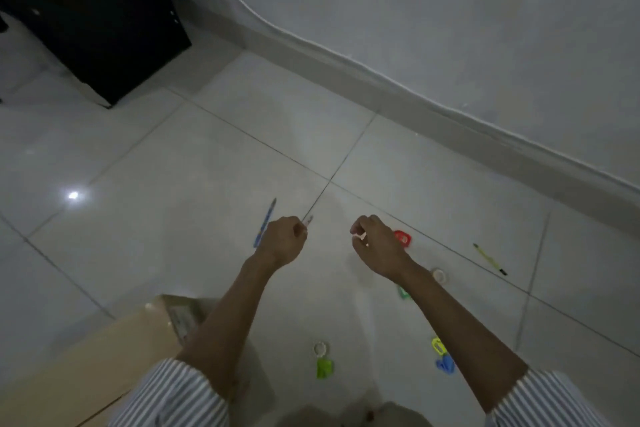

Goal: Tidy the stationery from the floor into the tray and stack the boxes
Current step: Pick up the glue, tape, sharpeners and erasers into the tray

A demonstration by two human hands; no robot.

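Striped sleeves (180, 392) fill the bottom edge, and a cardboard box (114, 357) sits on the floor (242, 135) beside my left forearm, its near end cut off by the frame. Both arms reach forward and down, backs of the hands towards the camera.

My left hand (282, 241) is curled tight round a slim pale stick (307, 219). Only the tip pokes past the knuckles, too blurred to name. A blue pen (266, 224) lies just beside that hand, its lower end hidden behind it.

My right hand (377, 246) hangs over the tiles with fingers hooked and thumb near the forefinger. Whether it pinches anything I cannot tell.

A red plastic piece (402, 238) peeks out beyond it, and a tape roll (439, 276) lies by the wrist. A yellow pencil (490, 258) lies well apart to the right. A green tag (323, 366) lies between my forearms.
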